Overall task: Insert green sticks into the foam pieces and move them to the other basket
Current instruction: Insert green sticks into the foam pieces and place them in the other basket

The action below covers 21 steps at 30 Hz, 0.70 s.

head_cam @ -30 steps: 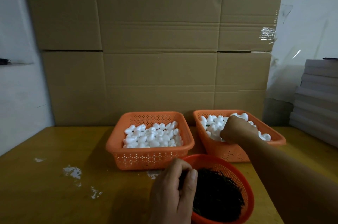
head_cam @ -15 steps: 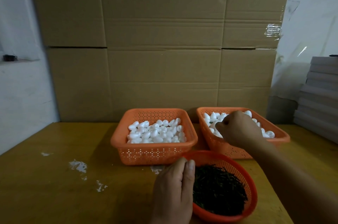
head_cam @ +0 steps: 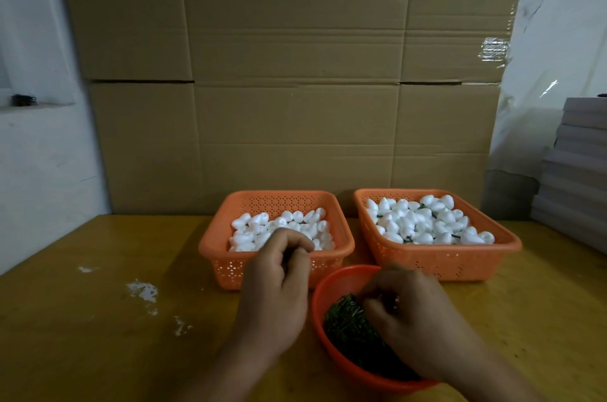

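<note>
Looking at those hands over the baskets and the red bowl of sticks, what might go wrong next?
The right hand digs in the round red bowl near the table's front edge; a push might tip it and spill the green sticks. The left hand hovers at the left basket; its grip might crush or drop a foam piece.

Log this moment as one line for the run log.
left hand: at left basket, fingers curled | right hand: in round bowl of green sticks | right basket: foam, some stemmed
</note>
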Motion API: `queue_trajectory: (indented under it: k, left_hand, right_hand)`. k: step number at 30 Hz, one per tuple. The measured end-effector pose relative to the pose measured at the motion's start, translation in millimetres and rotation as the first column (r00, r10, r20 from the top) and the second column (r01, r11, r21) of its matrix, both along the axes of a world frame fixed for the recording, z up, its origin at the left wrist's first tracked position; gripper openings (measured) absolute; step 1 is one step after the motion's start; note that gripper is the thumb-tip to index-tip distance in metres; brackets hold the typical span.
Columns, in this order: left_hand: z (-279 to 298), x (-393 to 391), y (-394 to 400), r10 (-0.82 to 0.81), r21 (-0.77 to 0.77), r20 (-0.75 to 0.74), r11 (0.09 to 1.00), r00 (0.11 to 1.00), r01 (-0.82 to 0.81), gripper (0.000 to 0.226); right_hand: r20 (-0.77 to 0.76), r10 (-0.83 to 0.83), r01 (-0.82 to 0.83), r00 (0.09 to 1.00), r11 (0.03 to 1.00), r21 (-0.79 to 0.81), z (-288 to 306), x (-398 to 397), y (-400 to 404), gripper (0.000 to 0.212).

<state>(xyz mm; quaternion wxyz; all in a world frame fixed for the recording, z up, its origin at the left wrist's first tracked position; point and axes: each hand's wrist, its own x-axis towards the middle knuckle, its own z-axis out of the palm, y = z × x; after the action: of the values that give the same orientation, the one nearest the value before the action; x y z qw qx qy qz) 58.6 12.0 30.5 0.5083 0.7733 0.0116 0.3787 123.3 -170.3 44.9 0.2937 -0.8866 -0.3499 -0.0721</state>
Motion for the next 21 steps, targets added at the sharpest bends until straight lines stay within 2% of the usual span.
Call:
queue_trajectory:
  k: [4,7,9,12,15,17,21]
  left_hand:
    - [18.1,23.8,37.5,0.124,0.075,-0.15,0.991,0.981,-0.114,0.028]
    - [29.9,52.5,65.4,0.189,0.124,-0.298,0.98,0.936,-0.158,0.028]
    - [34.9,71.8,82.3,0.22,0.202,-0.388,0.968,0.895,-0.15,0.031]
    - [33.6,96.3,97.6,0.307,0.44,-0.46,0.894,0.833,-0.086,0.032]
    - [25.8,116.5,101.5,0.357,0.622,-0.518,0.781,0.778,0.055,0.021]
    - [23.5,124.5,98.5,0.384,0.666,-0.568,0.734,0.728,0.133,0.019]
    - [26.7,130.9,90.4,0.424,0.686,-0.623,0.7,0.657,0.199,0.021]
  right_hand:
    - [0.017,0.063,-0.064,0.998,0.998,0.018,-3.7,-2.1,-4.2,0.014]
    - [0.012,0.038,-0.038,0.999,0.999,0.032,-5.7,-1.0,-5.0,0.008]
    - [0.02,0.017,-0.018,1.0,0.998,0.061,-7.3,-0.3,-5.2,0.011]
    - [0.044,0.012,-0.015,0.999,0.996,0.084,-8.9,1.1,-4.5,0.025]
    - [0.056,0.016,-0.019,0.998,0.999,0.051,-12.2,2.4,-2.4,0.031]
    - [0.066,0.013,-0.015,0.998,0.999,0.039,-14.7,4.0,-2.2,0.035]
    - [0.062,-0.017,0.012,0.998,0.998,0.066,-15.7,7.0,-4.3,0.027]
